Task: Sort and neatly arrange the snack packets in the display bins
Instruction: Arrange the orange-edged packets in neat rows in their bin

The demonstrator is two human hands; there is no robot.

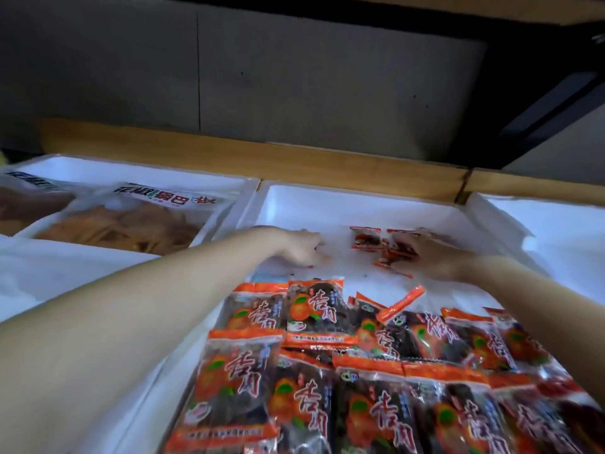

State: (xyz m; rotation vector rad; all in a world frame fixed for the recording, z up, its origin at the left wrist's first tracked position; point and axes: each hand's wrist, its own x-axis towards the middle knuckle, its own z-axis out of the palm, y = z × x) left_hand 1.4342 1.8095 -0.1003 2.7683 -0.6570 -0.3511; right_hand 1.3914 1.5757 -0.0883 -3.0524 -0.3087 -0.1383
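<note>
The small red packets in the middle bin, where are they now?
Head view: the small red packets lie far back in the middle white bin, right of centre, partly under the right hand, beyond the large orange packets.

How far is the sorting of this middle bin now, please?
Done: the near half of the white bin holds orange packets in overlapping rows. In hand: the right hand is on a few loose small packets at the far end; the left hand is beside them. Left: those loose ones, and one tilted packet sticking up.
</note>
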